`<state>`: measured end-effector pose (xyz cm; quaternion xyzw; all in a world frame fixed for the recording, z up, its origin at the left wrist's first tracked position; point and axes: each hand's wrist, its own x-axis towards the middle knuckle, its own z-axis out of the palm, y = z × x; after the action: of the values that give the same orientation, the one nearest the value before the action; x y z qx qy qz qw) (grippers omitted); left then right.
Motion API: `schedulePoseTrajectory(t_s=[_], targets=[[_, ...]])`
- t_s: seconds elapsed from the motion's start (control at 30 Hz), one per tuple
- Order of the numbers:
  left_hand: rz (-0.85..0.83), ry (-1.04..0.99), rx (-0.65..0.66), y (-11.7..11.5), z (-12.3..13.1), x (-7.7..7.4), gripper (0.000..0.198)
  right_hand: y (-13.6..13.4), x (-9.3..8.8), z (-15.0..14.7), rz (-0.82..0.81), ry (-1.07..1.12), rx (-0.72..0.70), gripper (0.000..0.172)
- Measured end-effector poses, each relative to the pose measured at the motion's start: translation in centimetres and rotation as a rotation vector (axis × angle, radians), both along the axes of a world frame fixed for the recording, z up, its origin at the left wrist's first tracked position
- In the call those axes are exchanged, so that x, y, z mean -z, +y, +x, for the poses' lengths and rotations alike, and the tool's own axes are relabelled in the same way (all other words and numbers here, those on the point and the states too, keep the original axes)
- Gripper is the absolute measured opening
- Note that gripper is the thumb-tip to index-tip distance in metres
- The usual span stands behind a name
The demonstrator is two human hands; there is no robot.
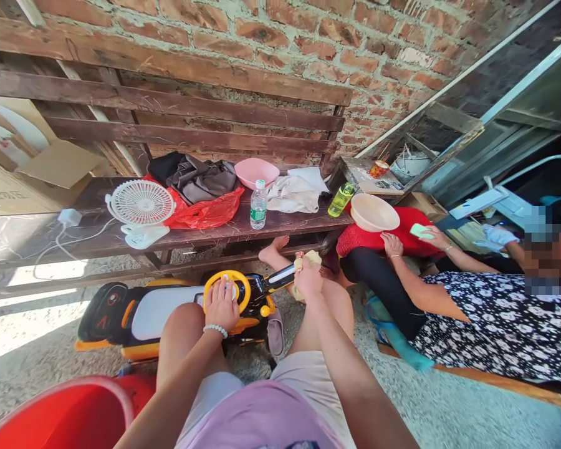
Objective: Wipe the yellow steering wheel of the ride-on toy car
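Observation:
A yellow, black and white ride-on toy car (144, 315) lies on the ground in front of my knees. My left hand (222, 304) rests on its yellow steering wheel (228, 279), fingers curled over the rim. My right hand (307, 276) is closed around a pale yellowish cloth (312, 257), pressed against the front end of the toy.
A wooden bench (280, 224) holds a small white fan (140, 204), red plastic bag (203, 212), water bottle (258, 204), pink bowl (255, 171) and clothes. Another person in a floral dress (486, 324) sits at right, hands near a beige bowl (374, 213). A red tub (65, 415) is at lower left.

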<state>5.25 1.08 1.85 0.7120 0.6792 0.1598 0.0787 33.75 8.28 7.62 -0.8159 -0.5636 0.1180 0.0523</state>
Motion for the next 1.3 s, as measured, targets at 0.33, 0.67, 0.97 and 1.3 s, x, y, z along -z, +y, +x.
schedulePoseTrajectory(t_s=[0.33, 0.67, 0.97, 1.3], targets=[[0.037, -0.021, 0.001, 0.2, -0.3, 1.1, 0.071, -3.7, -0.4, -4.2, -0.017, 0.113, -0.199, 0.054], [0.02, 0.014, 0.008, 0.0, -0.1, 0.1, 0.068, -5.1, 1.0, -3.1, 0.223, 0.616, -0.192, 0.047], [-0.02, 0.002, -0.005, -0.1, 0.1, 0.3, 0.069, 3.2, -6.2, 3.9, 0.958, 1.232, 0.341, 0.05], [-0.003, 0.037, 0.007, -0.2, 0.1, 0.2, 0.065, -3.2, -0.1, 0.2, 0.122, 0.036, -0.088, 0.078]])
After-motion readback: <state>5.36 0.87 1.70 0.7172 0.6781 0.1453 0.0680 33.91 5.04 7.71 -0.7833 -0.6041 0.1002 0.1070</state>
